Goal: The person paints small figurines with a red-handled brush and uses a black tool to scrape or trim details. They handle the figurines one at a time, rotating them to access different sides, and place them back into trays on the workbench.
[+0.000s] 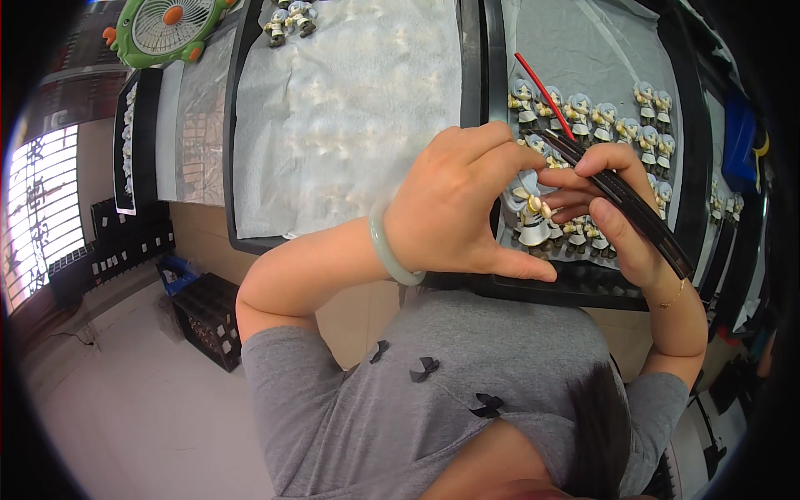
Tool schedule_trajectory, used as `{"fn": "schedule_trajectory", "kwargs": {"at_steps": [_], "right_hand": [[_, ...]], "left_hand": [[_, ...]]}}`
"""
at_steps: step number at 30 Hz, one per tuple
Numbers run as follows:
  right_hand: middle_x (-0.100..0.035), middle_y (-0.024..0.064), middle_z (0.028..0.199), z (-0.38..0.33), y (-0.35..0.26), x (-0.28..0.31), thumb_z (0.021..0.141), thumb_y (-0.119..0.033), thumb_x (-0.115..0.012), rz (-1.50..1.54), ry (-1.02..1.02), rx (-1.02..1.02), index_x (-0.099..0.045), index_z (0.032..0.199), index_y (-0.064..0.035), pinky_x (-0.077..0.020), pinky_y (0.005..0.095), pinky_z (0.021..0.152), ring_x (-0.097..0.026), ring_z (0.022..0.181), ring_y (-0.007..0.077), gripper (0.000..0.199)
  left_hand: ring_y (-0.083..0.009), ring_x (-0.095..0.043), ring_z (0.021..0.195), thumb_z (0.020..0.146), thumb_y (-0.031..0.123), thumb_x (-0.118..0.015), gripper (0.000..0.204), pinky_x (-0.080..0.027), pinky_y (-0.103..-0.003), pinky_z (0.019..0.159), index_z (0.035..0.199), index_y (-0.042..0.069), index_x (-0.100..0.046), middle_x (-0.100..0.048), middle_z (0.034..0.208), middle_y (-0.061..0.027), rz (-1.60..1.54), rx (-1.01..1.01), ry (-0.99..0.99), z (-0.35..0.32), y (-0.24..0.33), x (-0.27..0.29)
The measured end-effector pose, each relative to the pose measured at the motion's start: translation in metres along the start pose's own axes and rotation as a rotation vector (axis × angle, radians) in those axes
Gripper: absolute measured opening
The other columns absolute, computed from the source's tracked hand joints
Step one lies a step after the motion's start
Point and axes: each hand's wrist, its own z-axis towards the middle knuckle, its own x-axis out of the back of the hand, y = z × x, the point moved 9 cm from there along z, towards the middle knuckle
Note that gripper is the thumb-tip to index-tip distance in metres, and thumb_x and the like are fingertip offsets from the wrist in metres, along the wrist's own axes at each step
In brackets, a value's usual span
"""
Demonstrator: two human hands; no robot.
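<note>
A small figurine [532, 215] with pale blue hair and a white outfit sits between my hands, larger in view than those in the tray. My left hand [458, 196] curls around its far side, thumb stretched out toward me; the fingers beneath are hidden. Black tweezers [637, 212] lie in my right hand [612, 192], gripped between thumb and index finger, their tips near my left fingertips. The other right fingers reach to the figurine's side. A thin red stick [543, 93] slants just beyond the tweezer tips; its lower end is partly hidden.
Rows of similar figurines [603, 119] stand in the lined black tray [575, 279] beneath my hands. To the left, another tray holds a white sheet [350, 100] and a few figurines [289, 20]. A green fan [171, 29] stands far left; a blue container [740, 142] sits at right.
</note>
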Motion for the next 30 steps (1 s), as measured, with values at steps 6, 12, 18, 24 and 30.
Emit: {"fn": "schedule_trajectory", "kwargs": {"at_steps": [6, 12, 18, 24, 30], "right_hand": [[-0.048, 0.0162, 0.112, -0.002, 0.001, -0.004, 0.084, -0.019, -0.048, 0.068, -0.004, -0.022, -0.034, 0.110, -0.0046, -0.0428, 0.0312, 0.082, -0.054, 0.098, 0.0207, 0.034], [-0.048, 0.0147, 0.111, -0.001, 0.001, -0.007, 0.082, -0.014, -0.048, 0.107, -0.023, -0.025, -0.033, 0.111, -0.0047, -0.0417, 0.0317, 0.084, -0.052, 0.101, 0.0214, 0.034], [-0.048, 0.0139, 0.110, -0.002, 0.002, -0.008, 0.082, -0.010, -0.047, 0.124, -0.030, -0.003, -0.032, 0.112, -0.0046, -0.0418, 0.0323, 0.084, -0.051, 0.103, 0.0221, 0.034], [-0.049, 0.0180, 0.113, -0.004, -0.010, -0.002, 0.080, -0.011, -0.048, 0.114, 0.011, 0.012, -0.031, 0.113, -0.0043, -0.0425, 0.0305, 0.083, -0.054, 0.099, 0.0215, 0.038], [-0.052, 0.0213, 0.108, -0.004, -0.024, 0.013, 0.079, -0.013, -0.047, 0.050, 0.066, 0.158, -0.030, 0.114, -0.0032, -0.0453, 0.0284, 0.079, -0.057, 0.093, 0.0218, 0.040]], "left_hand": [[-0.0208, -0.047, 0.061, 0.045, 0.040, -0.078, 0.065, -0.035, -0.029, 0.055, 0.095, 0.004, -0.057, -0.049, 0.071, -0.0052, 0.095, -0.102, 0.085, -0.003, 0.009, 0.005], [-0.0194, -0.046, 0.060, 0.045, 0.038, -0.077, 0.064, -0.033, -0.028, 0.054, 0.096, 0.005, -0.057, -0.048, 0.071, -0.0040, 0.137, -0.127, 0.094, -0.004, 0.013, 0.006], [-0.0179, -0.046, 0.059, 0.045, 0.040, -0.076, 0.065, -0.032, -0.028, 0.054, 0.097, 0.005, -0.057, -0.049, 0.069, -0.0023, 0.182, -0.157, 0.106, -0.004, 0.016, 0.006], [-0.0163, -0.050, 0.061, 0.046, 0.047, -0.076, 0.069, -0.033, -0.027, 0.055, 0.095, 0.003, -0.057, -0.055, 0.073, -0.0033, 0.126, -0.120, 0.034, 0.000, 0.010, 0.010], [-0.0193, -0.053, 0.070, 0.046, 0.045, -0.079, 0.072, -0.039, -0.027, 0.064, 0.096, 0.000, -0.055, -0.056, 0.082, -0.0075, 0.032, -0.079, -0.035, 0.002, 0.004, 0.006]]}}
